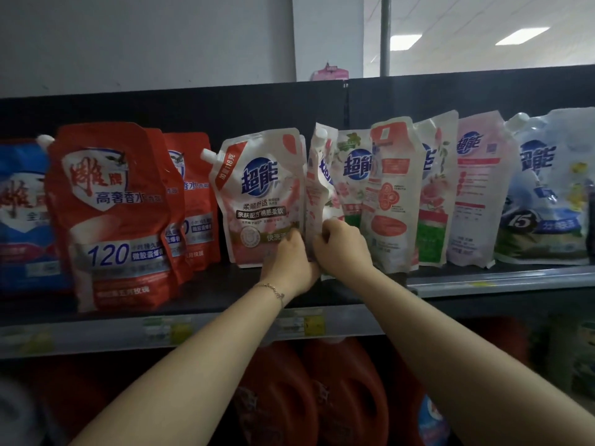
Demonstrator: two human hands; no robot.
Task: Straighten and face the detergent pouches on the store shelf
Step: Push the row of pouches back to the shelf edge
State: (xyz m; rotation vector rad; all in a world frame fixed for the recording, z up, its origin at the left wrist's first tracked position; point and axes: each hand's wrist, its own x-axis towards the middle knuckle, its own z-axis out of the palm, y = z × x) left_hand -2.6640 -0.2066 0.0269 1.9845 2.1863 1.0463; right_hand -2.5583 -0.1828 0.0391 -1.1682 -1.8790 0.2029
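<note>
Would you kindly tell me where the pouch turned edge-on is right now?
In the head view the edge-on pouch stands mid-shelf, between the pink front-facing pouch and a floral pouch; the right hand grips its lower edge.

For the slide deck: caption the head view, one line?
Left hand and right hand hold a sideways-turned pouch at its base on the shelf.

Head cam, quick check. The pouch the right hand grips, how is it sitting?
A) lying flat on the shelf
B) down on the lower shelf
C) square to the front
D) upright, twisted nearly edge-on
D: the turned pouch, gripped near its bottom by the right hand, stands upright but shows mostly its edge, white cap on top, unlike the front-facing pink pouch beside it.
</note>
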